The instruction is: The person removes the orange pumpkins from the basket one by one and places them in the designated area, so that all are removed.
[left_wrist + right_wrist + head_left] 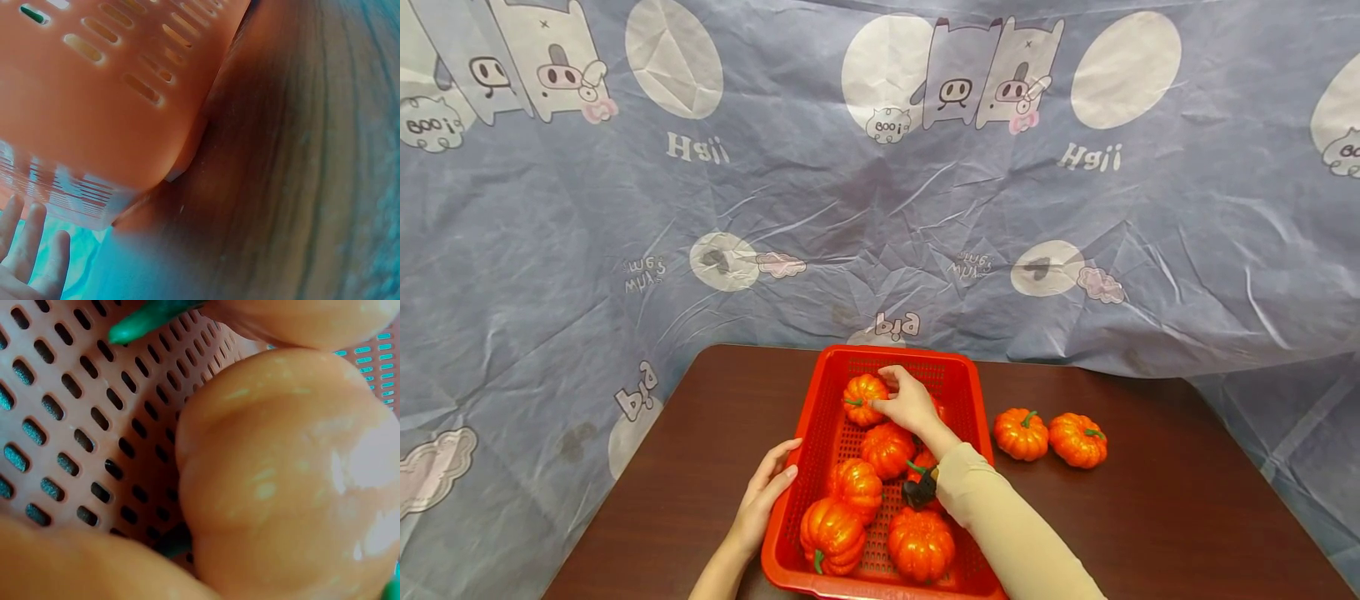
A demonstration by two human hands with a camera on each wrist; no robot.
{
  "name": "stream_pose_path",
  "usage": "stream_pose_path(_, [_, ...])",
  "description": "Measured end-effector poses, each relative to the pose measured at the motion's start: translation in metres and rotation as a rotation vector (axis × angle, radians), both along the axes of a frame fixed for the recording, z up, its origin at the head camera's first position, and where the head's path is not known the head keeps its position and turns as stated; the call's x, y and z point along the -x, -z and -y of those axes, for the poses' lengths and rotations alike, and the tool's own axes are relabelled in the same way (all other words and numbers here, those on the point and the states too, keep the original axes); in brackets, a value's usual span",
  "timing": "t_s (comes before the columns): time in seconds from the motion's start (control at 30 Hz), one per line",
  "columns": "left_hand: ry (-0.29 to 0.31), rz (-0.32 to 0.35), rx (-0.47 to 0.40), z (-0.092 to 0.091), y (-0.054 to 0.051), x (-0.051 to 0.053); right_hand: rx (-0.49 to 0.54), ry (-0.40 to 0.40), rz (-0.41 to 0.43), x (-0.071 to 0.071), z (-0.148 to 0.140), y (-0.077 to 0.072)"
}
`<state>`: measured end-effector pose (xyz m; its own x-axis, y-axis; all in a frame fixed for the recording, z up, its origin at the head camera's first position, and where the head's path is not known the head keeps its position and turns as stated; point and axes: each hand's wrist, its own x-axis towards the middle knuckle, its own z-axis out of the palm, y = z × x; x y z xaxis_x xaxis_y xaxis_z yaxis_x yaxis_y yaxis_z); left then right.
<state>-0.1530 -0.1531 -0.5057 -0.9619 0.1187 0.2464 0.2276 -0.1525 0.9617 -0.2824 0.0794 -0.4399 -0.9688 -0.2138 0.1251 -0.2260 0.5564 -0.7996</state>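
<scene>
A red plastic basket [811,417] with slotted walls stands on the table and holds several shiny orange toy pumpkins with green stems. At its far end, my right hand [912,403] pinches a small pumpkin [860,396] between thumb and fingers. My left hand [762,500] rests against the basket's left rim. In the left wrist view its fingers [28,247] are nearly straight beside the slotted wall. The right wrist view shows a large pumpkin [281,469] close up, but not the hand. My right forearm partly hides some pumpkins on the basket's right side.
Two more pumpkins, one nearer the basket [1021,434] and one farther right [1078,440], sit on the dark brown table [1150,508]. A grey-blue printed cloth [880,208] hangs behind and around the table. A black object [917,492] is at the right wrist.
</scene>
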Motion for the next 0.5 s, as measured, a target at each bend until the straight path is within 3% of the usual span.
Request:
stream_pose_path(0.27, [-0.003, -0.004, 0.010, -0.0005, -0.0025, -0.0011, -0.051, -0.042, 0.003, -0.0006, -0.0003, 0.0016])
stream_pose_path(0.5, [0.000, 0.000, 0.015, -0.0006, -0.0029, -0.0011, -0.148, -0.144, -0.041, -0.0016, -0.0016, 0.0026])
